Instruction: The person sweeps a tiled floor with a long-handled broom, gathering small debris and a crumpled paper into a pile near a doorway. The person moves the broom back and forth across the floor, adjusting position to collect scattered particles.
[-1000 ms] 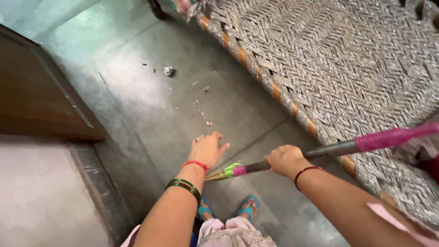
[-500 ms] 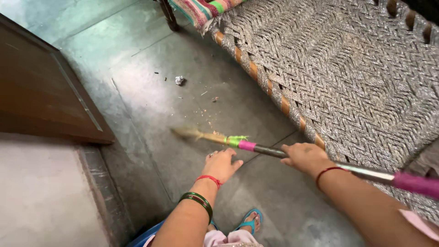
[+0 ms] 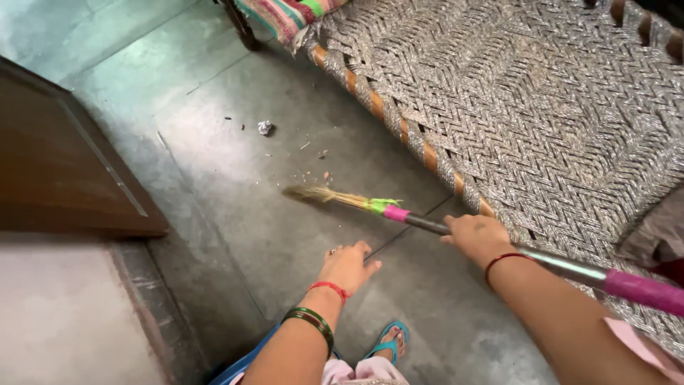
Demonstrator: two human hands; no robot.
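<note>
One right hand [image 3: 479,237] grips a broom [image 3: 399,214] over grey floor [image 3: 235,185] beside a woven cot [image 3: 541,107].

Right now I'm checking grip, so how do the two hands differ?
The right hand is closed around the broom handle; the left hand is open, fingers spread, holding nothing. The right reaches toward the woven cot; the left hangs over the floor. Both wear a red thread at the wrist.
</note>
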